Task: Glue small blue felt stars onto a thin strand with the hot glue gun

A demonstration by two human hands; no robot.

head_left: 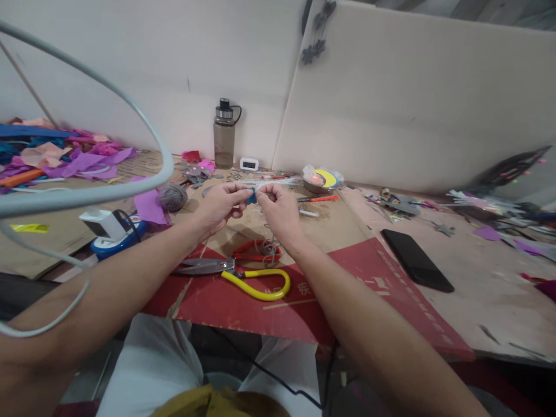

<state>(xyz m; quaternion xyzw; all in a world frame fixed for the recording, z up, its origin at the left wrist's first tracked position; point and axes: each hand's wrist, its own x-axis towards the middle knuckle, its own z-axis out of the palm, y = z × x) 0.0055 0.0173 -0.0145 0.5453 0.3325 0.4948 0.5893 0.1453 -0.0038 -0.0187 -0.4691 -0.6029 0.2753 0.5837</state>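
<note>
Both hands meet over the middle of the cardboard (347, 214). My left hand (221, 205) pinches a small blue piece (251, 196), perhaps felt or paper, between thumb and fingers. From the other side my right hand (280, 209) closes its thumb and fingertips at that same blue piece, whose shape is mostly covered. Below the hands lie scissors with yellow handles (260, 284) and a red-handled tool (247, 252), partly under a tangle of grey yarn (271, 250). A grey yarn ball (172, 198) rests left of my left hand.
A bottle (225, 139) and small digital timer (249, 164) stand at the back wall. A phone (417, 260) lies to the right. Coloured scraps (87, 159) pile up at left, near a white charger (103, 225). A pale cable (130, 110) loops across the left foreground.
</note>
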